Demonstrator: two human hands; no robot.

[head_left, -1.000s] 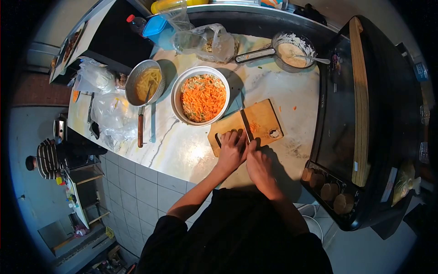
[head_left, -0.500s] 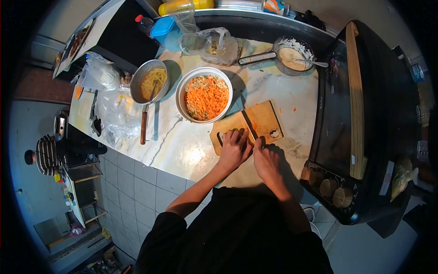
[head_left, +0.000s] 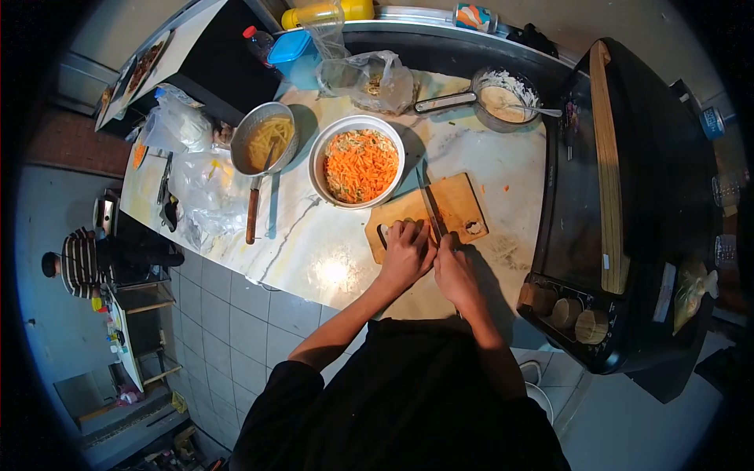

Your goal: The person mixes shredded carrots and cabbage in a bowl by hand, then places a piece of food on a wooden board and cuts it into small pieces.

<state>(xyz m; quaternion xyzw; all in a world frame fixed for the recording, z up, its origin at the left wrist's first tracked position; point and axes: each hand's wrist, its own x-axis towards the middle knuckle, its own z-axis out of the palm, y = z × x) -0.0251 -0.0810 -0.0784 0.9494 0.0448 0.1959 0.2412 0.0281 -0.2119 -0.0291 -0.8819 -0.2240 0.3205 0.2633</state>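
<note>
My right hand (head_left: 455,275) is closed round the handle of a kitchen knife (head_left: 431,206), whose blade points away from me across a wooden cutting board (head_left: 458,200). Beside the blade, my left hand (head_left: 410,255) has its fingers curled down on the board. A bit of orange carrot (head_left: 429,224) shows at its fingertips; most of it is hidden. Some shredded orange bits lie on the board to the right of the blade. Just beyond the board stands a white bowl (head_left: 316,169) full of grated carrot (head_left: 361,165) mixed with paler shreds.
On the left is a saucepan (head_left: 254,182) of pale strips in liquid, beside plastic bags (head_left: 208,192). A pan of batter (head_left: 503,98) with a spoon stands at the back right. A black oven (head_left: 577,196) borders the counter's right. Another person (head_left: 82,263) is far left.
The knife has slid forward, so its blade reaches farther past the board's far edge. My left hand stays curled in about the same place. The view has shifted slightly.
</note>
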